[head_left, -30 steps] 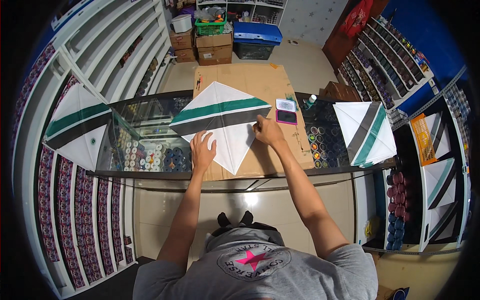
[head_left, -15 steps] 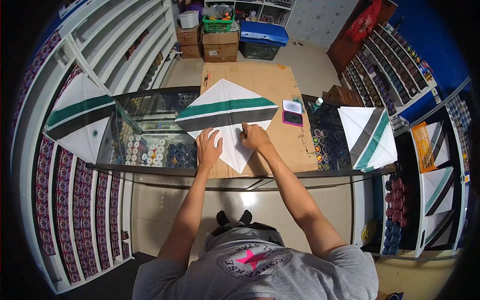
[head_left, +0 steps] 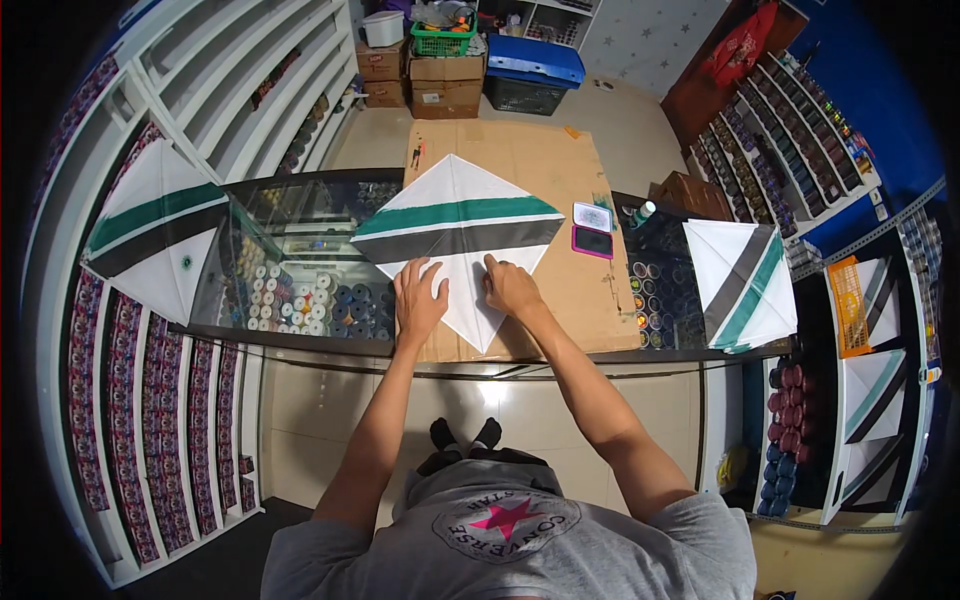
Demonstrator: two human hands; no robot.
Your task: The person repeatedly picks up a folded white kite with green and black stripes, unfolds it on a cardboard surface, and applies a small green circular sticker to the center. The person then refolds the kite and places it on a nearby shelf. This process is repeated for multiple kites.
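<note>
A diamond-shaped kite (head_left: 462, 235), white with a green and a dark grey stripe, lies flat on a cardboard sheet (head_left: 570, 300). My left hand (head_left: 418, 297) rests open on its lower left edge, fingers spread and pointing away from me. On the white lower part, right of the centre crease, is my right hand (head_left: 512, 290), its fingers curled together and the index finger bent forward. Whatever it may hold is hidden under the fingers. To the right an open ink pad (head_left: 592, 240) with a pink base and pale lid sits on the cardboard.
Beneath the cardboard runs a glass-topped counter (head_left: 350, 205) with thread spools inside. Similar striped kites lie on it, one at the left (head_left: 155, 235) and a stack at the right (head_left: 740, 285). A small bottle (head_left: 643, 212) stands beyond the ink pad. Shelves line both sides.
My right index finger is a little more extended on the kite. My left hand stays in place on the kite's edge. The whole view has shifted slightly.
</note>
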